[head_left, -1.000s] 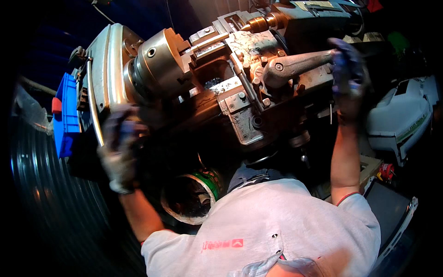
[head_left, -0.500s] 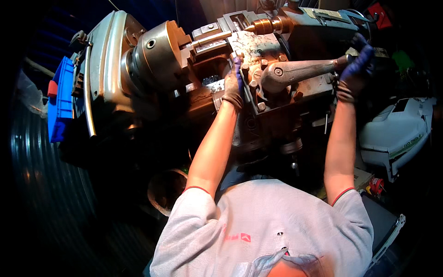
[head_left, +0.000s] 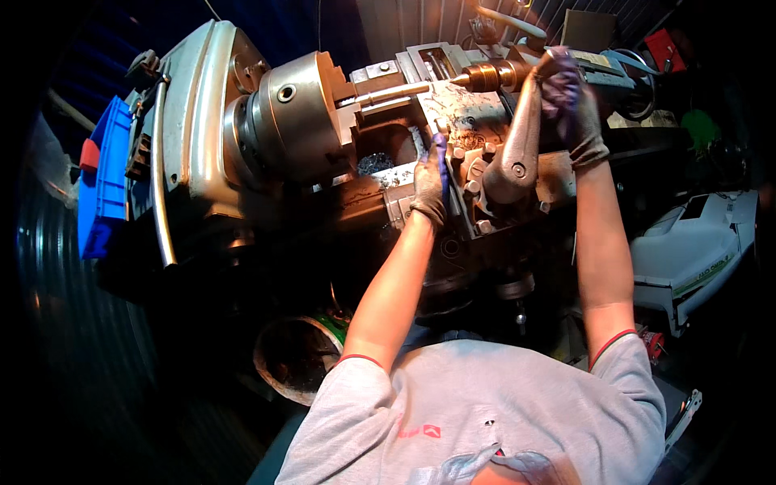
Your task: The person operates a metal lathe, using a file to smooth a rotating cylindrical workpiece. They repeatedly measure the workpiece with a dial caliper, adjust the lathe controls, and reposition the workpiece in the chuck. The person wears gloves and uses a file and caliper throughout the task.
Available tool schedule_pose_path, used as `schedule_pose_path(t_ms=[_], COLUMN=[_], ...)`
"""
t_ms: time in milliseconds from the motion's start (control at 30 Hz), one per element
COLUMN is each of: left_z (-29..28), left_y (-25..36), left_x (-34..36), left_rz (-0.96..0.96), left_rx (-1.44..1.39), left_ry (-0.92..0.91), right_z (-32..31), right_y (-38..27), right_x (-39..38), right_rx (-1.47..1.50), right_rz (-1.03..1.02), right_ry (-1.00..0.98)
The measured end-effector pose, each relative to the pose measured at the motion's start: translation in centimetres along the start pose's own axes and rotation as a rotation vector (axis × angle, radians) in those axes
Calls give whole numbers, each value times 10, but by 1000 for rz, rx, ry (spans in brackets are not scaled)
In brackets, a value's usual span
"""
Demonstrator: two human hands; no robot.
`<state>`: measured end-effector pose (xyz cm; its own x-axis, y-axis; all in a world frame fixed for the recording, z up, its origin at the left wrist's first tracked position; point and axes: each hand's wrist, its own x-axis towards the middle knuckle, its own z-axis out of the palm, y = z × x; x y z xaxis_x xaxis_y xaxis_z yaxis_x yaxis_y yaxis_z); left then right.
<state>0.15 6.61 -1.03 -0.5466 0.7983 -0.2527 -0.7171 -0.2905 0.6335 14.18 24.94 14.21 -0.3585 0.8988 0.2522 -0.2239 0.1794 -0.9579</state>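
Note:
A metal lathe lies before me. My left hand, in a grey and purple glove, is closed at the left side of its tool post; some fingers are hidden there. The lever handle on top of the post points away from me. Around its far end my right hand, gloved alike, is closed, slightly blurred. A slim metal rod runs from the big chuck to the brass-coloured tailstock centre, beyond my left hand. Dark metal shavings sit below the rod.
A blue plastic crate hangs at the far left, beside a long metal bar. Below the lathe stands a round bucket. To the right lies a white plastic housing; a red box is at the back right.
The lever has swung from pointing right to pointing away from me, with my right hand moving along at its end. My left hand stays at the tool post. The whole view has shifted slightly.

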Motion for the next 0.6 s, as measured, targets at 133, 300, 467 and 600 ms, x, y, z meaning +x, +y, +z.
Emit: schedule_pose_path(t_ms=[133, 300, 467, 600], left_z=[-8, 6, 6, 21], left_y=[-5, 1, 5, 14], left_x=[5, 1, -3, -14], left_rz=[-10, 51, 11, -60], left_rx=[63, 87, 65, 69], left_ry=[-30, 16, 35, 59], right_z=[75, 138, 139, 117], right_y=[-25, -30, -38, 6], right_x=[-7, -17, -19, -6], right_rx=[-129, -691, -852, -678], right_rz=[528, 295, 164, 31], right_ry=[-298, -502, -576, -471])
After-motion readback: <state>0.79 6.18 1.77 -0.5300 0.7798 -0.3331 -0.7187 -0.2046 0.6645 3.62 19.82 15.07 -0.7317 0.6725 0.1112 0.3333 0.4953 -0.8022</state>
